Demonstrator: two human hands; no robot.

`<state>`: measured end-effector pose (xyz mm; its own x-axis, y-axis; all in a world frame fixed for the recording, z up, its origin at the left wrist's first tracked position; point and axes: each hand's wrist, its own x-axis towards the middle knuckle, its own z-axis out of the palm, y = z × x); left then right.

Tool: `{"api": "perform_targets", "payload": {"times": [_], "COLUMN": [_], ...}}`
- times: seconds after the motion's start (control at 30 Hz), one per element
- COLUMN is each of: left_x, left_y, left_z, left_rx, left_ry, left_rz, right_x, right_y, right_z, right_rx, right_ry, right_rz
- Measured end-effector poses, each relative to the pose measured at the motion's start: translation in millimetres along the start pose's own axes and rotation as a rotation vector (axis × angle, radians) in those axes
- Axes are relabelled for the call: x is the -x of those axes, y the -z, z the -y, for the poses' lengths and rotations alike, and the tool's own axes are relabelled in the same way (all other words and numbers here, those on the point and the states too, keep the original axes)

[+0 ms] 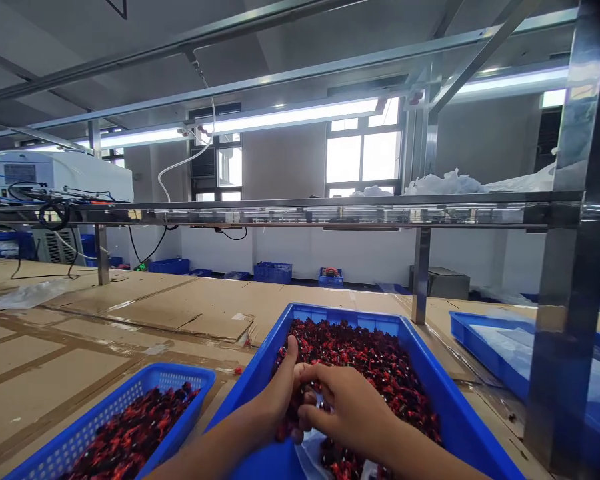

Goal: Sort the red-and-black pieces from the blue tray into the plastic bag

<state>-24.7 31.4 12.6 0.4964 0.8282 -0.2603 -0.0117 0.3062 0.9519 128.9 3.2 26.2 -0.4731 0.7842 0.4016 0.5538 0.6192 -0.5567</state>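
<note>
A blue plastic tray (340, 327) sits in front of me, heaped with small red-and-black parts (360, 353). Both hands reach into it and meet above the pile. My left hand (277, 393) has its thumb raised, and its fingers are hidden behind my right hand and among the parts. My right hand (343, 410) curls its fingers toward my left hand, over a patch of clear plastic (310, 453) in the tray. I cannot tell whether either hand grips any parts.
A blue mesh basket (130, 407) of the same parts stands to the left on a cardboard-covered bench (130, 307). To the right are a steel post (567, 333) and a blue tray (485, 350) lined with clear plastic. A steel rail (330, 213) spans the bench, with blue crates (273, 272) beyond.
</note>
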Motion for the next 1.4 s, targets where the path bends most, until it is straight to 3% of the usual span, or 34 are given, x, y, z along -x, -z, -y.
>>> {"api": "perform_targets", "payload": {"times": [0.23, 0.37, 0.5, 0.63, 0.73, 0.9, 1.07, 1.27, 1.33, 1.4], "left_x": [-1, -3, -5, -8, -10, -5, 0, -7, -8, -7], "left_y": [1.3, -0.6, 1.2, 6.6, 9.9, 8.4, 6.1, 14.9, 15.4, 13.3], "left_z": [7, 4, 1, 0, -2, -6, -6, 0, 0, -1], "left_rx": [-0.232, -0.212, -0.197, -0.094, 0.028, -0.078, -0.192, -0.291, -0.262, -0.210], "left_ry": [-0.022, -0.024, -0.124, -0.140, -0.084, -0.106, -0.130, -0.247, -0.280, -0.287], "left_rz": [0.001, -0.114, -0.182, -0.149, -0.230, -0.286, -0.291, -0.201, -0.189, -0.179], "right_x": [4, 2, 1, 2, 2, 1, 1, 3, 1, -2], "right_y": [-6, -10, -13, -16, -17, -17, -13, -12, -12, -11], "right_z": [2, -5, -12, -14, -12, -10, -9, -9, -9, -11], "right_rx": [0.122, 0.201, 0.364, 0.524, 0.601, 0.670, 0.584, 0.470, 0.314, -0.076], "right_ry": [0.051, 0.086, 0.155, 0.270, 0.311, 0.290, 0.225, 0.205, 0.164, 0.004], "right_rz": [-0.024, -0.127, -0.189, -0.205, -0.187, -0.206, -0.191, -0.182, -0.202, -0.196]}}
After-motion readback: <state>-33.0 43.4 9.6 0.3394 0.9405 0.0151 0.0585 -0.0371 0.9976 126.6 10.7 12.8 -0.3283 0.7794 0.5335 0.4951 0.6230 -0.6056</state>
